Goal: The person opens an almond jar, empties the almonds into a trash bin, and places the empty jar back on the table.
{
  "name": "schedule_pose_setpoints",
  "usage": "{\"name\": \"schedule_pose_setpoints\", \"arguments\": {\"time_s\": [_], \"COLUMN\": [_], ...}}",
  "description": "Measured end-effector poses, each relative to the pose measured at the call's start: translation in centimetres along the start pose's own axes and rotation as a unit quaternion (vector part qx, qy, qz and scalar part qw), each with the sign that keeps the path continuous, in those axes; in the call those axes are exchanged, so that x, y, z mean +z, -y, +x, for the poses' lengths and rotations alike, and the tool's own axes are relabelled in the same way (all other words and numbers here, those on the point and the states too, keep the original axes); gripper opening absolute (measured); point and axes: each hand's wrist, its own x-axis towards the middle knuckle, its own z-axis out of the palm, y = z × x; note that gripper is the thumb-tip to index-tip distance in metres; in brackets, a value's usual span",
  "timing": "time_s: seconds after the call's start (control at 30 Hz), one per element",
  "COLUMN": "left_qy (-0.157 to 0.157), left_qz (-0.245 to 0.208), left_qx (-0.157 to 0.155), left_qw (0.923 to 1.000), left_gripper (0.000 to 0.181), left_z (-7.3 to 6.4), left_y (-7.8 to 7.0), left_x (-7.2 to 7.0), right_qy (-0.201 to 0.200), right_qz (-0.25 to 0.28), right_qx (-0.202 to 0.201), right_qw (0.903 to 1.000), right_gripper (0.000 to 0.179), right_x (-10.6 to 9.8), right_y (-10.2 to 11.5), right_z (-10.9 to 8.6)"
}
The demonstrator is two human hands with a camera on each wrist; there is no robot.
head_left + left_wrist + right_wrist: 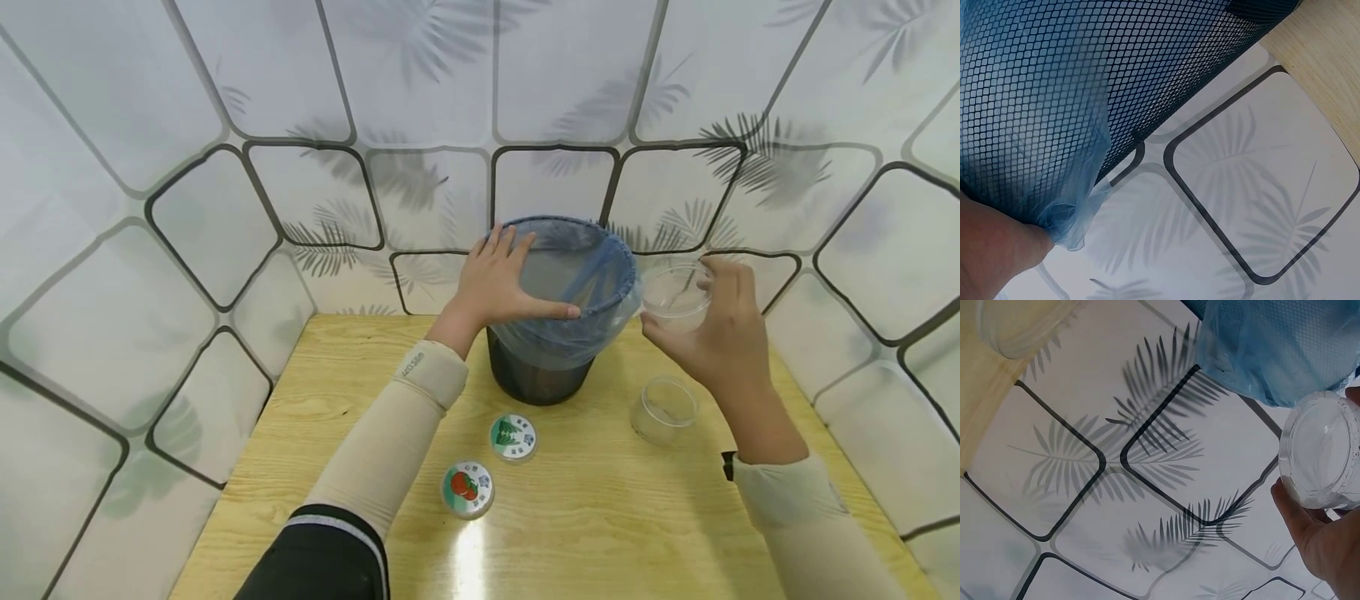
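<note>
A dark mesh waste bin (542, 385) lined with a blue translucent bag (600, 329) stands toward the back of the table. My left hand (498, 279) rests on its rim at the left, thumb stretched along the near edge and fingers spread. In the left wrist view, part of that hand (1004, 244) touches gathered bag film beside the mesh. To the right of the bin, my right hand (723, 329) grips a clear round plastic container (675, 292) between thumb and fingers. The right wrist view shows the container (1322, 450) tilted, close to the bag.
A second clear plastic container (663, 412) stands on the wooden table (585, 517) below the right hand. Two round lids lie in front of the bin, one with a green vegetable picture (513, 437), one with tomatoes (467, 489). A patterned white wall (427, 192) surrounds the table.
</note>
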Motion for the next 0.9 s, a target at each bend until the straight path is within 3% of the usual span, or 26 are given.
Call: {"name": "schedule_pose_setpoints", "arguments": {"time_s": [0.43, 0.73, 0.9], "left_qy": [0.003, 0.005, 0.007], "left_qz": [-0.001, -0.009, -0.007], "left_qx": [-0.003, 0.001, -0.002], "left_qw": [1.0, 0.9999, 1.0], "left_gripper": [0.132, 0.133, 0.133], "left_z": [0.1, 0.0, -0.1], "left_y": [-0.1, -0.1, -0.1], "left_x": [0.1, 0.0, -0.1], "right_qy": [0.025, 0.029, 0.067], "right_qz": [0.035, -0.01, -0.004], "right_qx": [0.062, 0.023, 0.038], "right_qw": [0.9972, 0.9993, 0.997], "right_gripper": [0.088, 0.089, 0.09], "right_x": [0.7, 1.3, 1.4], "right_y": [0.1, 0.3, 0.7], "right_z": [-4.2, -5.9, -7.0]}}
